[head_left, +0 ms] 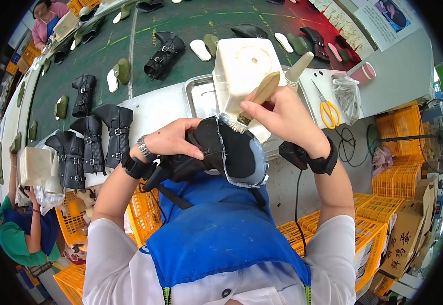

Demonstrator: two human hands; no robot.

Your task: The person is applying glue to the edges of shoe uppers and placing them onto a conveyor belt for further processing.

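My left hand (173, 140) grips a black boot (216, 152) turned bottom up over my blue apron (216, 229). The boot's underside shows a wet, shiny rim. My right hand (285, 117) holds a wooden-handled brush (254, 101) whose bristles touch the top edge of the boot's underside. Just behind the brush stands a white plastic glue tub (242, 63) in a metal tray (201, 96). Both wrists carry black strapped devices.
Several black buckled boots (92, 145) stand on the white bench at left. A green conveyor (181, 25) carries boots and insoles. Yellow scissors (328, 112), a plastic bag and a cone-shaped bottle (299, 68) lie at right. Orange crates (384, 213) surround me. Another person sits at lower left.
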